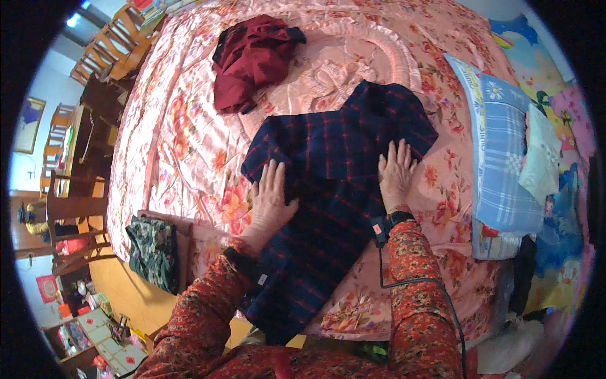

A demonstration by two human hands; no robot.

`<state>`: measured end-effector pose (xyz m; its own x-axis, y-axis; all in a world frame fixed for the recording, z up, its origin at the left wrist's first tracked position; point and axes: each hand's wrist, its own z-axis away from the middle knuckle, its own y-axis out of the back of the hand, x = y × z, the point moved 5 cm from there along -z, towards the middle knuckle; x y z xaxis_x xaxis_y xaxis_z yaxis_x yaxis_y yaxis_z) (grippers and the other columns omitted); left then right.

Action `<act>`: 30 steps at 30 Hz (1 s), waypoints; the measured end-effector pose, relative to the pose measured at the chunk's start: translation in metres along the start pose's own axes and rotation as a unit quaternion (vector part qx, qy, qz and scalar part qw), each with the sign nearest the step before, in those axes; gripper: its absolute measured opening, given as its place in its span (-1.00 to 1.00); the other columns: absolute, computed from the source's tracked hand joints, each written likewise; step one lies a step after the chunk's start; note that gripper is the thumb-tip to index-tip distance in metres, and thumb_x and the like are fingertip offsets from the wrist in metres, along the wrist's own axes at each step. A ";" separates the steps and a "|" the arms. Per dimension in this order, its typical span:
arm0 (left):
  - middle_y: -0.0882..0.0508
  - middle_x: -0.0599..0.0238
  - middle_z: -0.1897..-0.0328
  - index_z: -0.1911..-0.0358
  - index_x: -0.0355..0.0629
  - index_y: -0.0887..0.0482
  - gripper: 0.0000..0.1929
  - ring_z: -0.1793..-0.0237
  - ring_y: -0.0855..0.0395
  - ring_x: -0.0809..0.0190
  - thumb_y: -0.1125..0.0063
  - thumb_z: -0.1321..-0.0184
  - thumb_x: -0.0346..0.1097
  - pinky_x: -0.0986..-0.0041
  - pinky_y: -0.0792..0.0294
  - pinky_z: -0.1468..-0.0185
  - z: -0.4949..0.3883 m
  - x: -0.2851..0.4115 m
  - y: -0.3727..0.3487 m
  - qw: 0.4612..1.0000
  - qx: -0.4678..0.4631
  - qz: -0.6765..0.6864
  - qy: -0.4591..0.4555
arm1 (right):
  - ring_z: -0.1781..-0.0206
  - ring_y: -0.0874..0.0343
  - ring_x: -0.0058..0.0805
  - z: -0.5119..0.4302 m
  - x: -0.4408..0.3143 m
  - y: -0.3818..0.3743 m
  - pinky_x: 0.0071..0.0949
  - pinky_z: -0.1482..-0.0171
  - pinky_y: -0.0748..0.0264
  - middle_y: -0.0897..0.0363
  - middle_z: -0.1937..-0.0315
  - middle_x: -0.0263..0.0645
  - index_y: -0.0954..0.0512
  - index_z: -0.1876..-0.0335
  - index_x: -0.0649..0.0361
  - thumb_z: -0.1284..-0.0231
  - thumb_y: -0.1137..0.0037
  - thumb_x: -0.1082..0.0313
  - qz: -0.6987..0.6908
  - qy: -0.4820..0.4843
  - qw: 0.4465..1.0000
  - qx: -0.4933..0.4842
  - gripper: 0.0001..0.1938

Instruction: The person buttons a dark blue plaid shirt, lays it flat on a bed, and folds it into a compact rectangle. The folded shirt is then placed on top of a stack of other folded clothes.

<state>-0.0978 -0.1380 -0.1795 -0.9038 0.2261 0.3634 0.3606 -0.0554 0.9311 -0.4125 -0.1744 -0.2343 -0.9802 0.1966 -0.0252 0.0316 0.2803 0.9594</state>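
A navy garment with red checks (326,189) lies spread on a pink floral bedspread (189,142), its lower end reaching the bed's near edge. My left hand (270,203) rests flat on the garment's left side, fingers slightly apart. On its right side, below the bent upper part, my right hand (396,173) lies palm down with fingers spread. Neither hand grips the cloth. Each wrist wears a black strap with a small device, and a cable runs from the right one along the sleeve.
A crumpled dark red garment (258,59) lies farther up the bed. Folded dark patterned clothing (154,251) sits at the left edge. Blue checked textiles (506,156) with a pale green cloth (542,156) are at right. Wooden chairs (75,201) stand left of the bed.
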 end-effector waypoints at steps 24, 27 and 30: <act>-0.38 0.29 -0.46 -0.21 0.07 -0.55 -0.42 -0.47 -0.23 0.00 -0.28 -0.01 -0.27 -0.02 -0.12 -0.39 0.202 0.028 0.116 0.817 -0.422 0.029 -0.392 | 0.00 -0.59 0.10 -0.025 0.047 0.021 -0.21 -0.05 -0.51 -0.62 0.03 0.10 -0.51 -0.11 0.25 -0.40 0.12 0.05 -0.373 -0.111 0.917 -0.087 -0.57; -0.37 0.30 -0.47 -0.20 0.11 -0.56 -0.41 -0.48 -0.20 0.02 -0.30 0.03 -0.22 -0.06 -0.09 -0.41 0.226 0.005 0.077 0.837 -0.378 -0.057 -0.391 | 0.02 -0.57 0.15 -0.031 0.048 0.026 -0.14 -0.05 -0.49 -0.61 0.07 0.16 -0.55 -0.05 0.29 -0.42 0.15 0.07 -0.297 -0.111 0.944 -0.096 -0.58; -0.37 0.28 -0.46 -0.22 0.13 -0.55 -0.38 -0.49 -0.18 0.01 -0.29 0.05 -0.13 -0.13 -0.07 -0.42 0.235 -0.004 0.069 0.858 -0.318 -0.045 -0.400 | -0.01 -0.54 0.17 -0.030 0.052 0.030 -0.04 -0.09 -0.46 -0.58 0.05 0.17 -0.54 -0.06 0.32 -0.39 0.12 0.10 -0.390 -0.129 0.909 -0.072 -0.58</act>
<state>-0.0148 0.0860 -0.1244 -0.3822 0.8386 0.3882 -0.1321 -0.4654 0.8752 -0.4686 -0.1841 -0.1978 -0.6150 0.2101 -0.7600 -0.6964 0.3073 0.6485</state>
